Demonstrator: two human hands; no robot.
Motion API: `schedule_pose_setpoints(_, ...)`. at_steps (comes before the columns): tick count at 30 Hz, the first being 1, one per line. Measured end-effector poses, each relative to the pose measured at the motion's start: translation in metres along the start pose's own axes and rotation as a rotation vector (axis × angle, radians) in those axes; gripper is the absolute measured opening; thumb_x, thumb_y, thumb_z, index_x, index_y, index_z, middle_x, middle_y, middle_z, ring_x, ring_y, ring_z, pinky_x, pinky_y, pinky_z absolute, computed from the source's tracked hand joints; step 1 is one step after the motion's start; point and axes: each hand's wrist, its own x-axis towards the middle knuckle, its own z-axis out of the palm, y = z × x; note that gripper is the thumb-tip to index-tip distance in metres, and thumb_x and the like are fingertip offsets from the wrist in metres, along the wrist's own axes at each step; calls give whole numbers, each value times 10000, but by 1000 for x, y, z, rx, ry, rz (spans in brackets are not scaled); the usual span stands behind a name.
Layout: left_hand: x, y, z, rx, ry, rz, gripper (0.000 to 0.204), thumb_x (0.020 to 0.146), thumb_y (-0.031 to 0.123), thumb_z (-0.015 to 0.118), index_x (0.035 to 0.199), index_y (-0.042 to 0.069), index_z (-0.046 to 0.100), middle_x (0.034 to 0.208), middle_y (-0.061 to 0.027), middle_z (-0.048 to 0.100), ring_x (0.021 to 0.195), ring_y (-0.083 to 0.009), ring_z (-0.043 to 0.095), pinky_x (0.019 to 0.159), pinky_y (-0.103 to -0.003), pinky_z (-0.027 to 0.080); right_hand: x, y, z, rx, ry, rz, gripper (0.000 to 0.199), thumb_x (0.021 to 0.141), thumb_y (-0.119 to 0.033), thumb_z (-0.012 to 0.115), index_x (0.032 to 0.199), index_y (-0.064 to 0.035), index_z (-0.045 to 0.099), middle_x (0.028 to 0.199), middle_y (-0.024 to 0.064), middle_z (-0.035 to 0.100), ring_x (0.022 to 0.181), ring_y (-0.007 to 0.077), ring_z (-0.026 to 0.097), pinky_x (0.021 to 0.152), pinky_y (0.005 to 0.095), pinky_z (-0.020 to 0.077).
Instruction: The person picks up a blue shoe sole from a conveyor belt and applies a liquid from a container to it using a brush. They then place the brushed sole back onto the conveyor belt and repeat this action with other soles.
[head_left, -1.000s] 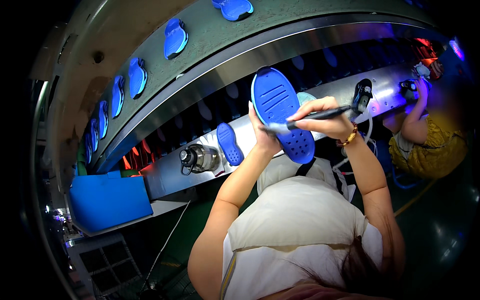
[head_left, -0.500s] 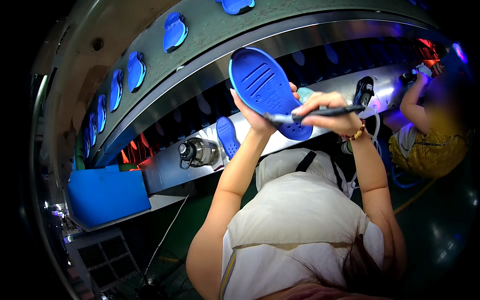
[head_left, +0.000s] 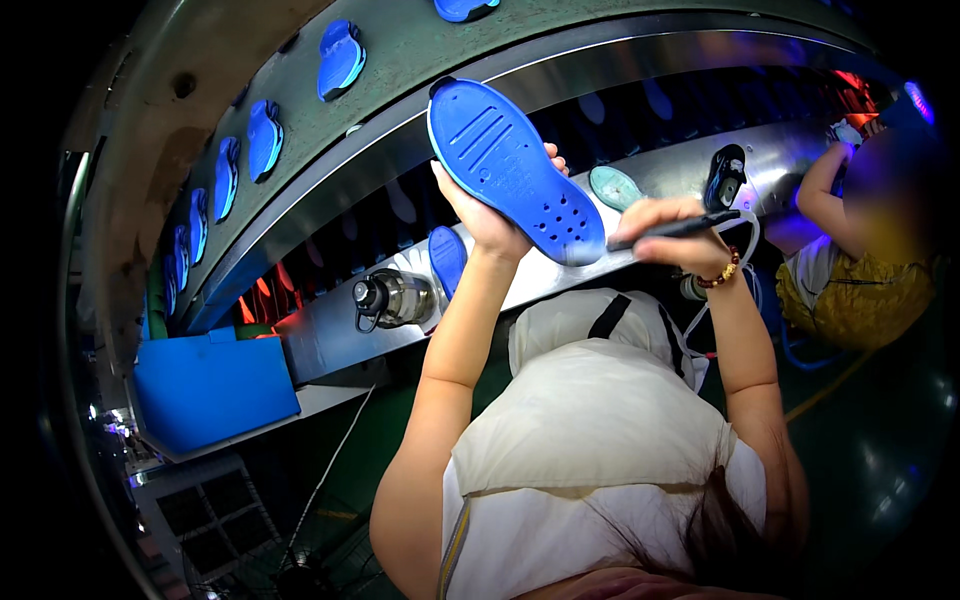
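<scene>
A blue shoe sole (head_left: 480,140) is held up in my left hand (head_left: 490,222), its grooved and holed face turned up. My thumb lies along the left edge and the fingertips curl over the right edge. In my right hand (head_left: 675,232) is a brush (head_left: 700,224) with a dark handle, gripped near its front. Its pale bristles are smeared by motion and lie over the holed lower end of the sole. A second blue sole (head_left: 447,260) rests on the metal bench, partly behind my left forearm.
Several blue soles (head_left: 341,60) sit on the curved green conveyor (head_left: 400,65). A pale green sole (head_left: 614,187) and a black shoe (head_left: 725,178) are on the bench (head_left: 655,175); a clear bottle (head_left: 405,298) stands left, beyond it a blue box (head_left: 215,390). A co-worker (head_left: 825,190) sits right.
My left hand has shifted the sole a little left and up. The bristles have moved from the sole's left edge, by my left hand, to its lower end; my right hand is farther from it.
</scene>
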Motion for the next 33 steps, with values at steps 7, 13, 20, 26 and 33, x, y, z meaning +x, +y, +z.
schedule_pose_setpoints(7,2,1,0,57,-77,-6,918,734,722,30,1176,16,416,990,-215,538,829,-315,557,792,-426,448,-4,8,4,28,-107,-170,171,695,-46,671,861,-15,643,891,117,634,836,192,589,792,291,445)
schedule_pose_setpoints(13,-8,-8,15,-68,-60,-54,875,776,684,78,1280,-1,287,1188,-210,432,1069,-328,457,901,-447,380,-2,17,17,533,267,-16,140,802,-77,579,907,16,573,907,148,606,858,207,601,796,350,490)
schedule_pose_setpoints(20,-20,-22,-19,68,1,-309,545,861,436,348,1169,-3,443,1068,-212,537,954,-305,557,834,-405,449,1,-23,17,65,20,193,160,740,-38,639,885,29,626,788,81,614,609,75,559,547,169,457)
schedule_pose_setpoints(26,-18,-3,-2,241,-100,-518,410,822,304,509,1100,3,495,964,-99,586,845,-145,582,719,-253,486,4,-19,6,-67,-76,159,161,725,-48,654,875,6,632,847,85,633,605,71,560,502,164,452)
schedule_pose_setpoints(33,-19,13,9,381,5,-832,419,785,244,530,1114,-13,492,1008,-155,578,836,-186,600,728,-296,502,11,-38,-16,-247,-269,-63,207,694,-93,688,876,-9,633,864,116,637,793,219,616,726,287,488)
